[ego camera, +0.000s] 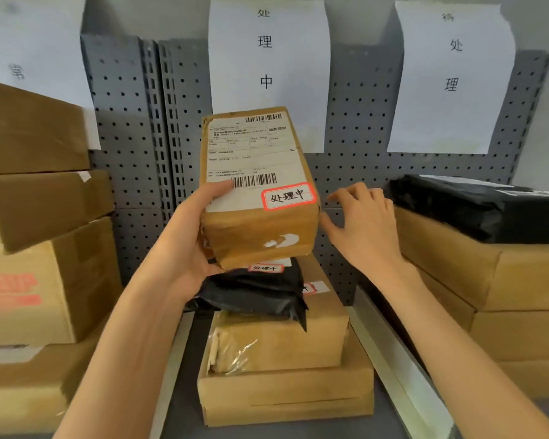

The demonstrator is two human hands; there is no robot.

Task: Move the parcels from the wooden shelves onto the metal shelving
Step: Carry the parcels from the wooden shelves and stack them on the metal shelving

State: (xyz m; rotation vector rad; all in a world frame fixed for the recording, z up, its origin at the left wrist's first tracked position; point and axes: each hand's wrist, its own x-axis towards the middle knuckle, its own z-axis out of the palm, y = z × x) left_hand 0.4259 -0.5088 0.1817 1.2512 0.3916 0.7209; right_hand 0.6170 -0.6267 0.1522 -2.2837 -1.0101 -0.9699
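Parcel box [260,188], brown cardboard with a white shipping label and a red-bordered sticker, sits at the centre of the view, tilted, held above the middle stack. At 9 o'clock of it, the left hand [184,245] grips its near left corner, thumb curled onto the label and fingers clamped underneath. At 3 o'clock, the right hand [362,223] hovers just beside the box, fingers spread and relaxed, holding nothing. Far left stand taped cardboard cartons [35,236]. Directly below the held box lies a crinkled black poly mailer [254,293] on 2 stacked brown boxes [282,369]. At right, another black mailer [476,207] tops more cartons. Behind, the grey perforated metal shelving back panel [355,137] carries 2 white paper signs [267,58].
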